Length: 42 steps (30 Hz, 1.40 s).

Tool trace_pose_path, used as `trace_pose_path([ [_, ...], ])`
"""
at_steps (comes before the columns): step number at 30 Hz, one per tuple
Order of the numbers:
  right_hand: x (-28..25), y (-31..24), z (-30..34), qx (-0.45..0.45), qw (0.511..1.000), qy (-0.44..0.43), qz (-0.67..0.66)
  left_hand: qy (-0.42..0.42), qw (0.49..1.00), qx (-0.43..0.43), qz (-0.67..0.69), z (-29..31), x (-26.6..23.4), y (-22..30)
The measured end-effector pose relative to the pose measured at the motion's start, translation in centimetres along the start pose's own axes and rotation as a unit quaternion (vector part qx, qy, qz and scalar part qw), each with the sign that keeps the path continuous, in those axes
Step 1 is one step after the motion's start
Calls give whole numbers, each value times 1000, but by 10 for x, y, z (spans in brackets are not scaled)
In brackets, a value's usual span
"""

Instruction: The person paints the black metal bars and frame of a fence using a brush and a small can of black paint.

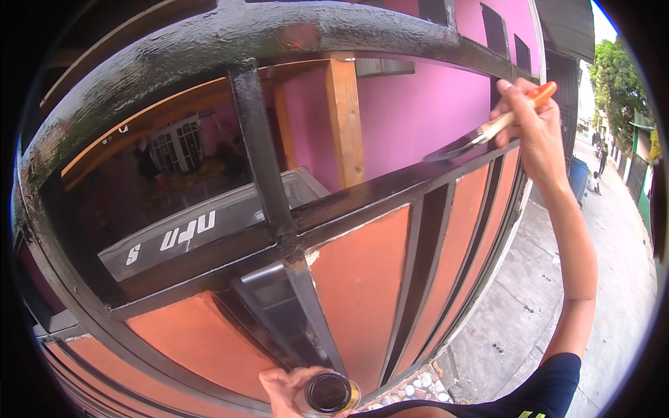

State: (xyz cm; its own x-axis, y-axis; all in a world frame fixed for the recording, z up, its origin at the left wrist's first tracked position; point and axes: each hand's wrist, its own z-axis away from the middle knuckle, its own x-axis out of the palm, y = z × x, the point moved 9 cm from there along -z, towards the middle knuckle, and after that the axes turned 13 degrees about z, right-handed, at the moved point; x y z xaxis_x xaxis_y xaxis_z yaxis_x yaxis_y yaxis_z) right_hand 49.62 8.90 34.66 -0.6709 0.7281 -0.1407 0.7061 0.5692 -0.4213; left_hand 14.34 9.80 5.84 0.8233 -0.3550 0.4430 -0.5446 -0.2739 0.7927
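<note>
My right hand [529, 129] is closed around the handle of a paintbrush [491, 131] with an orange handle end. Its dark bristles rest on, or just over, the top of a black metal rail [390, 177] on a gate. Low in the view, my left hand [282, 391] grips a small round can [329, 391] of dark paint, its open top facing up. Orange panels [362, 279] fill the gate below the rail, split by black upright bars [259, 139]. A thick, glossy black top bar [293, 40] curves above.
Behind the gate are a pink wall [425, 104], a wooden post [343, 111] and a dark glass panel with white lettering [188, 233]. Pebbles [418, 391] lie at the gate's foot. To the right runs a concrete lane [599, 279] with a blue bin [578, 177] and distant people [601, 150].
</note>
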Motion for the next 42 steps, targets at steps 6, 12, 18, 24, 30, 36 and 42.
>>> trace_pose_path([
  [6,-10,-14,-6,-21,999,35,-25,5,994,-16,104,-1,-14,-17],
  [12,-14,7,-5,-14,998,18,60,-106,991,61,54,0,-74,-51],
  [18,-77,29,-16,-47,977,118,173,-116,992,35,44,-6,-53,-31],
  [24,-46,-9,-3,-108,966,108,208,-110,993,-40,4,0,-1,0],
  [30,-36,-29,3,-95,985,134,59,-25,998,-21,-45,-4,-2,8],
  [36,-5,-38,-11,-233,900,29,368,-26,999,-8,-33,-5,0,9],
  [42,15,-63,-12,-220,917,-12,334,-29,999,-33,-21,-2,-1,9],
])
